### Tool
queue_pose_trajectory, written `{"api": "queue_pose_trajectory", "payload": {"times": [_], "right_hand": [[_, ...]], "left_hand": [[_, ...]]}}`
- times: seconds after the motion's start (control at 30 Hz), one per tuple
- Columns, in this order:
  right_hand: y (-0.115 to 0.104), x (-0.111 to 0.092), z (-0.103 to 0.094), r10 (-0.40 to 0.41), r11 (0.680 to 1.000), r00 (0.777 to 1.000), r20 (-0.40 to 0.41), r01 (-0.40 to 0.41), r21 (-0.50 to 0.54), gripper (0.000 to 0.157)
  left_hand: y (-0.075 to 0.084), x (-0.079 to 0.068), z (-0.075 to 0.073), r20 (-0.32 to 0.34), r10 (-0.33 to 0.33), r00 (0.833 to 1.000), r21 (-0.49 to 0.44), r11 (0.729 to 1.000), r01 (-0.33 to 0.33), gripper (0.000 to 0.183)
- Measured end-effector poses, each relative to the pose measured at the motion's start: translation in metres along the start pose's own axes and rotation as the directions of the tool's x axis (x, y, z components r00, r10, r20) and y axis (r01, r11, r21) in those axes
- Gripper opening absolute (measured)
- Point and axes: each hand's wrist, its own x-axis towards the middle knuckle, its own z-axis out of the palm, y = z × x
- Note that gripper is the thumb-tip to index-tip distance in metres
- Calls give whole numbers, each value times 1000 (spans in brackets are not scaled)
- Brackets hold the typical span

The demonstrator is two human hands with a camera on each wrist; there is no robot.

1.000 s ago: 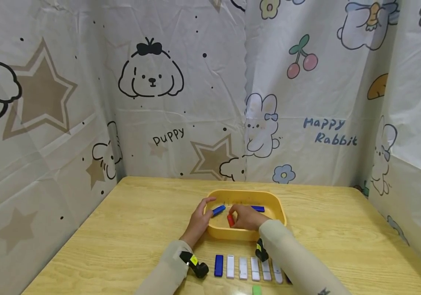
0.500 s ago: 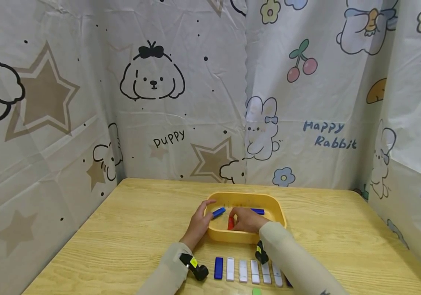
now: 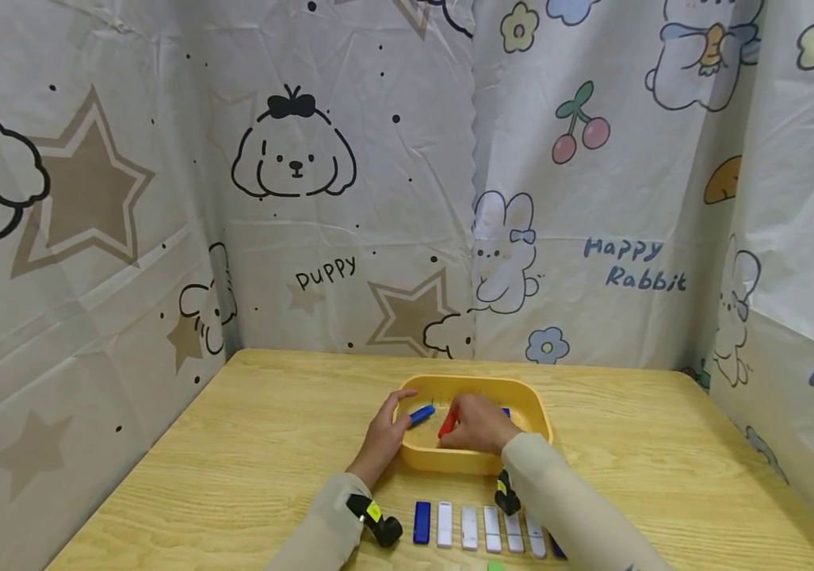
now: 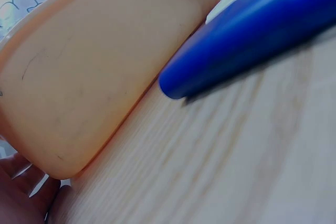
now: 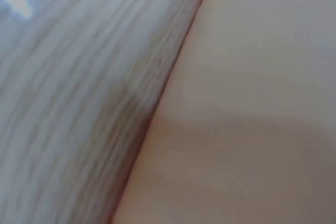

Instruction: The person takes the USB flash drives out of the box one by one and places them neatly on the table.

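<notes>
In the head view a yellow tray [image 3: 449,460] stands mid-table. My left hand [image 3: 381,432] grips its left end, thumb over the rim; in the left wrist view that hand's fingers [image 4: 31,182] wrap the tray's lower corner. Inside, near the thumb, lies a blue stick [image 3: 422,415]. My right hand [image 3: 479,424] reaches into the tray and pinches a small red stick [image 3: 448,424], shaped like a USB drive. Another blue stick [image 3: 506,412] is mostly hidden behind this hand. The right wrist view shows just the tray's outer wall [image 5: 252,77] close up.
In front of the tray runs a row of similar sticks: a dark blue one [image 3: 422,523] at the left, then several white ones [image 3: 469,527]. A green piece [image 3: 495,566] shows at the bottom edge. Patterned cloth [image 3: 349,214] hangs behind the table [image 3: 271,444].
My right hand has lifted and tilted the red stick, now leaning up to the right, and covers more of the blue stick behind it. The left hand keeps its place on the tray.
</notes>
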Motion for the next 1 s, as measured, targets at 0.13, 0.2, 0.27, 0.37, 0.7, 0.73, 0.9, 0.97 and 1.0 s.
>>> {"api": "queue_pose_trajectory", "payload": {"times": [0.13,0.2,0.27,0.37,0.7,0.73,0.9,0.97,1.0], "right_hand": [[-3,-5,-5,-4,1000,1000,-25,4,2,38],[-5,-9,-8,-8,1000,999,-37,9,7,39],[-7,-13,-11,-20,1000,998,-52,20,3,39],[-10,-22,-17,-47,999,996,-81,46,-14,42],[-27,-70,-30,-222,972,961,-163,204,-121,46],[-29,-76,-30,-241,966,958,-158,221,-132,45],[-36,-102,-26,-281,956,956,-80,271,-110,47],[-37,-111,-25,-280,958,959,-50,275,-82,48],[-38,-115,-23,-283,957,958,-40,280,-78,48]], "left_hand": [[0,-2,0,-6,-9,1000,0,1000,9,41],[-1,-3,0,-6,-8,1000,-5,1000,8,42],[-2,-3,-1,-7,-9,1000,-15,1000,9,42],[-2,-4,-1,-7,-8,1000,-17,1000,7,42],[1,-4,-1,-5,-42,999,6,999,42,42],[2,-4,-1,-5,-47,999,4,999,47,43],[4,-3,-1,-1,-48,999,-5,999,48,42],[4,-3,-1,3,-47,999,-6,999,47,42],[4,-3,-1,6,-47,999,-7,999,47,42]]}}
